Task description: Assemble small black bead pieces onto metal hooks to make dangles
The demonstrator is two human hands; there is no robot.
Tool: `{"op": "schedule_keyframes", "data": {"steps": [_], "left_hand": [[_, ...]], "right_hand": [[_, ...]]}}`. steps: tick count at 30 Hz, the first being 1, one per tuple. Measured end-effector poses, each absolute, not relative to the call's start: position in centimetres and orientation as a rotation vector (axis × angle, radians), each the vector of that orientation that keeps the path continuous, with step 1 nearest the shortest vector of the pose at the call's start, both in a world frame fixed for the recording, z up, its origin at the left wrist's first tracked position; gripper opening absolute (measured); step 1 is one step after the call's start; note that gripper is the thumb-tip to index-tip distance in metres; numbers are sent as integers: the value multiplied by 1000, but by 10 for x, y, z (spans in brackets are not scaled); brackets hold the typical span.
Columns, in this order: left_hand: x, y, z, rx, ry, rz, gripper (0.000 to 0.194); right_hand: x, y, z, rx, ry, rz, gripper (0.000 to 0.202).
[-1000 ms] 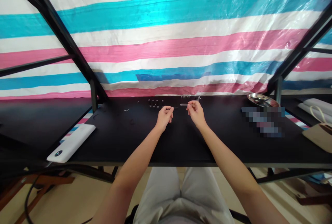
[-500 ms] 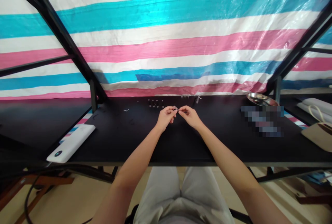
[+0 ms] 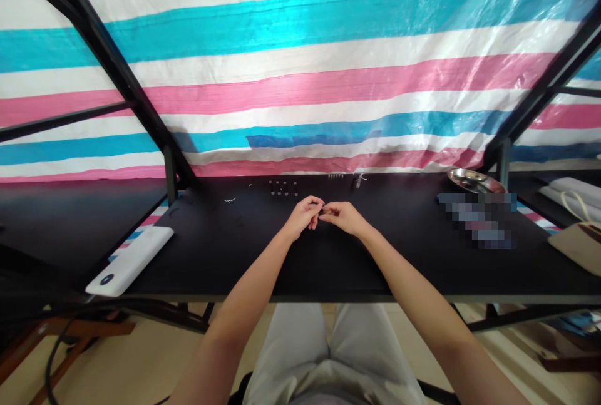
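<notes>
Two bare hands met fingertip to fingertip over the middle of a black table [image 3: 211, 255], toward its far edge. The left hand [image 3: 303, 216] pinched one small piece [image 3: 322, 207], mostly hidden, between thumb and forefinger. The right hand [image 3: 345, 216] drew its fingertips together just beside it; whether they gripped the piece too could not be told.

Four dark cylinders [image 3: 285, 188] lined up beyond the left hand, near the far edge. Farther right along that edge lay a row of tiny pins [image 3: 335, 176], too small to count surely, and one silvery part [image 3: 359, 181]. Two pale scraps [image 3: 230, 200] lay to the left. One metal plate [image 3: 474, 181] sat by the far right corner, one white power bank [image 3: 131, 260] at the left edge.
</notes>
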State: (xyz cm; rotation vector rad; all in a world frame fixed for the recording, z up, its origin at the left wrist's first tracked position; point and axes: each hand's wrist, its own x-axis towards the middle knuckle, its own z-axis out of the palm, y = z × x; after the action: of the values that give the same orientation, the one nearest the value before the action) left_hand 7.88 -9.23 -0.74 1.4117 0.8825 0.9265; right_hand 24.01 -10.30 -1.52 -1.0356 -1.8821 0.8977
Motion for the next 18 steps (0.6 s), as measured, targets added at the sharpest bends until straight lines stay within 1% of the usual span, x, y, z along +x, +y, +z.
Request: {"op": "schedule_keyframes", "data": {"steps": [3, 5, 9, 11, 13, 16, 18], "left_hand": [[79, -90, -12, 1443, 933, 920, 28], [79, -88, -17, 1526, 1024, 964, 25], [78, -90, -22, 1955, 1234, 1053, 15], [77, -92, -21, 2176, 1246, 1024, 22], [76, -93, -21, 2342, 1220, 933, 34], [74, -93, -22, 2465, 1236, 706, 50], [72, -91, -25, 2473, 1270, 522, 54]], "right_hand": [[246, -95, -17, -1070, -1908, 836, 25], [257, -82, -20, -1155, -1839, 713, 25], [292, -49, -31, -1424, -1599, 423, 25], [308, -36, -38, -1567, -1531, 341, 20], [319, -28, -45, -1651, -1509, 276, 17], [325, -22, -51, -1687, -1499, 247, 18], [325, -20, -53, -1689, -1484, 255, 19]]}}
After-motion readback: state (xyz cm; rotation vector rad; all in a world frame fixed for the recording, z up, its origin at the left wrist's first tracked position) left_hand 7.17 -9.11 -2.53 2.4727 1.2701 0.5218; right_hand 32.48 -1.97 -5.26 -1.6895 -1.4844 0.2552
